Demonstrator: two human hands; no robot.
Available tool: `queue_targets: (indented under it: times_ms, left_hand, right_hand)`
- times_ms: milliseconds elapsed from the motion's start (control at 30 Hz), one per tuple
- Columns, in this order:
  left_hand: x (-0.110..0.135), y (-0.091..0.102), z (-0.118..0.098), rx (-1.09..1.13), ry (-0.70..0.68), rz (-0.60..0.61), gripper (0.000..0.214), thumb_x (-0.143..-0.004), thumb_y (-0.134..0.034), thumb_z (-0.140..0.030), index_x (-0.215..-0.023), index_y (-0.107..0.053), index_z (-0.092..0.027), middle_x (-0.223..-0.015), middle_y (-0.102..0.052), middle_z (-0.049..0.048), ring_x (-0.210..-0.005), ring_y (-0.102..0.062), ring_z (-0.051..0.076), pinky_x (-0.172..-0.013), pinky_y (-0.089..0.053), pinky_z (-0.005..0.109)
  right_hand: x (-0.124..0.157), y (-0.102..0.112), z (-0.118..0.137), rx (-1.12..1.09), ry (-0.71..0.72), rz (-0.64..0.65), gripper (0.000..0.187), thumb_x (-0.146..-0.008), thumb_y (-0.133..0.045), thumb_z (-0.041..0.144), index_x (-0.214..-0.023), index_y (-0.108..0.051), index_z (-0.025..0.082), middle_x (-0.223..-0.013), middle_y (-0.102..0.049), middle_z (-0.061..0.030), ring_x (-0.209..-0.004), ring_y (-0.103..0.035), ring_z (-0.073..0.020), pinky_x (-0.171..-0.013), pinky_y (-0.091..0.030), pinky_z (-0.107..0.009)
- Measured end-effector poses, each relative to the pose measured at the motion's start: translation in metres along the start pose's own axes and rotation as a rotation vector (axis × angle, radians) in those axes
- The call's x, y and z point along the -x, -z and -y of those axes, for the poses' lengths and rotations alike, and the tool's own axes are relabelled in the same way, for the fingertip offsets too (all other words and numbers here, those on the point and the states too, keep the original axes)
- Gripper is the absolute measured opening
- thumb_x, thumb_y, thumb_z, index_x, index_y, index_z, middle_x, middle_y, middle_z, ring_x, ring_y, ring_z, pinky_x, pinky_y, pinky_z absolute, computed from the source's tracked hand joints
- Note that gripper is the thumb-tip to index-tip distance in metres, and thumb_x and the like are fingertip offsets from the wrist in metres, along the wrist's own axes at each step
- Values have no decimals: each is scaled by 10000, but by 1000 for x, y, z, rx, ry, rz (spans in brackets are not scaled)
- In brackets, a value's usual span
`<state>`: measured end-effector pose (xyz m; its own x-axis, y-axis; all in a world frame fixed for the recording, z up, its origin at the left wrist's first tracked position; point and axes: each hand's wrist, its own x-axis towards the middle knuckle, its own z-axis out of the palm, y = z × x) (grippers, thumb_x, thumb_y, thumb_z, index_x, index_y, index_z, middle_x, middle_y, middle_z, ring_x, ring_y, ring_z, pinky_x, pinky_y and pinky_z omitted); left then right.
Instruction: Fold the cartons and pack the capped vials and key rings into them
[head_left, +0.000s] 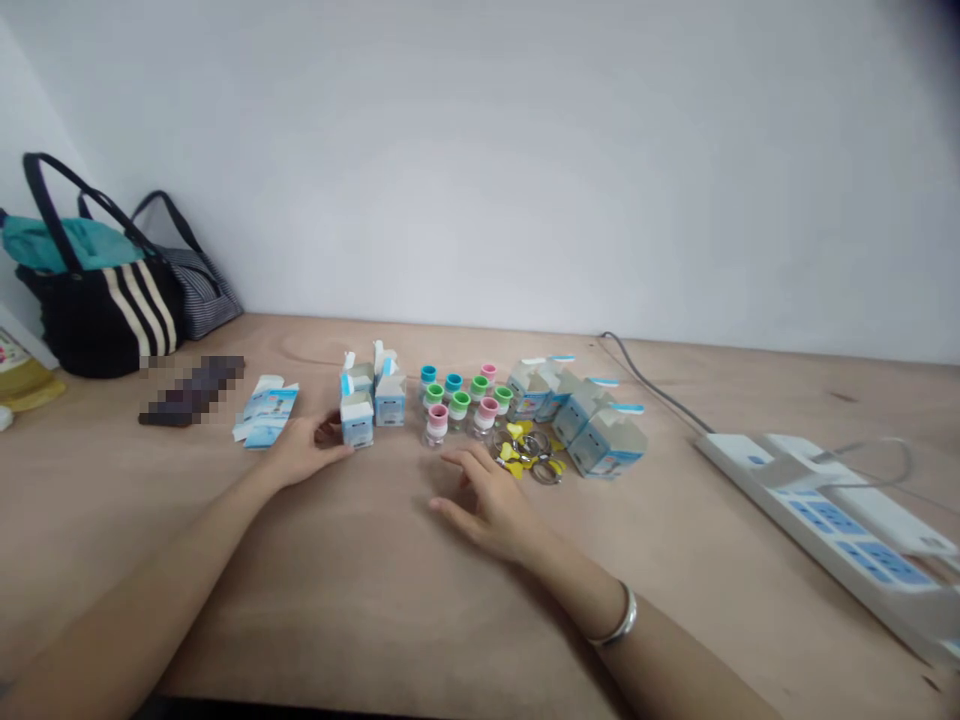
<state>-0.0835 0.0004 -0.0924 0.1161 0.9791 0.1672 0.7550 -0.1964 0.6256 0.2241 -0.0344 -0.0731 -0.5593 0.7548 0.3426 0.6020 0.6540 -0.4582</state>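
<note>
Left hand [307, 450]: open, flat, fingertips touching small blue-and-white carton [357, 420] at 1 o'clock | right hand [484, 500]: loosely curled, empty, pink-capped vial [436, 425] at 11 o'clock | plywood tabletop [712, 520]: power strip [825, 520] at 3 o'clock | striped tote bag [101, 300] at 10 o'clock, against white wall [480, 170]

PASS: plywood tabletop [360, 610] in front of left hand [304, 450] and right hand [487, 505], running right to power strip [817, 510] | BLOCK: cartons [390, 400], colour-capped vials [459, 405], metal rings [546, 472], one row ahead of both hands
</note>
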Motion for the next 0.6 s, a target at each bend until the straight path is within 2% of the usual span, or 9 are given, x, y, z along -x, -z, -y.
queue_targets:
  times_ms: [67,133,233,333,400,467,533,600]
  left_hand:
    - [-5,-5,1,-79,4,-32,484,-719,-643,-462,-1107,-583,-179,-926,-693,56,-809,-646,220,-749,-512,333]
    - [-7,-6,2,-182,-28,-83,524,-727,-628,-490,-1141,-566,-175,-1050,-663,88,-955,-617,259,-840,-484,364]
    - [-6,4,6,-347,-55,-140,598,-702,-646,-494,-1205,-529,-192,-1201,-577,115,-1164,-487,317,-995,-371,434]
    - [1,19,13,-525,155,-243,645,-689,-642,-486,-1262,-487,-234,-1306,-462,142,-1227,-391,401,-997,-310,548]
    - [6,25,21,-577,312,-272,695,-715,-604,-503,-1332,-414,-245,-1393,-343,175,-1243,-358,452,-956,-326,593]
    - [9,29,29,-561,390,-221,670,-775,-546,-464,-1371,-358,-224,-1414,-295,199,-1233,-389,446,-931,-373,561]
    - [9,34,33,-524,408,-190,579,-832,-481,-341,-1376,-345,-198,-1388,-336,200,-1206,-447,399,-923,-410,502]
    - [7,42,33,-493,365,-287,517,-855,-424,-224,-1365,-357,-174,-1337,-411,181,-1197,-473,351,-940,-419,463]
  right_hand:
    - [0,-1,-1,-9,10,9,422,-832,-592,424,-1177,-486,205,-1066,-559,-103,-807,-590,-187,-692,-496,-327]
    - [0,-1,-2,-11,11,13,416,-834,-589,426,-1172,-491,204,-1088,-554,-105,-813,-589,-185,-697,-496,-327]
    - [0,0,-4,-10,14,35,419,-836,-586,424,-1178,-492,201,-1090,-552,-108,-811,-585,-185,-703,-497,-332]
    - [-1,1,-3,-15,32,54,420,-836,-590,407,-1189,-495,199,-1122,-543,-117,-835,-584,-190,-716,-497,-337]
    - [-1,1,-2,-14,36,56,414,-835,-597,393,-1191,-502,204,-1132,-539,-118,-840,-584,-191,-719,-497,-339]
    - [-1,1,-2,-12,41,55,409,-831,-605,379,-1192,-511,209,-1143,-536,-117,-847,-585,-193,-723,-498,-341]
    - [-1,1,-2,-11,49,52,407,-827,-612,371,-1190,-517,213,-1156,-531,-117,-867,-584,-198,-732,-499,-343]
    - [-1,1,-2,-8,53,47,398,-825,-615,367,-1180,-521,215,-1154,-533,-115,-880,-583,-201,-735,-500,-343]
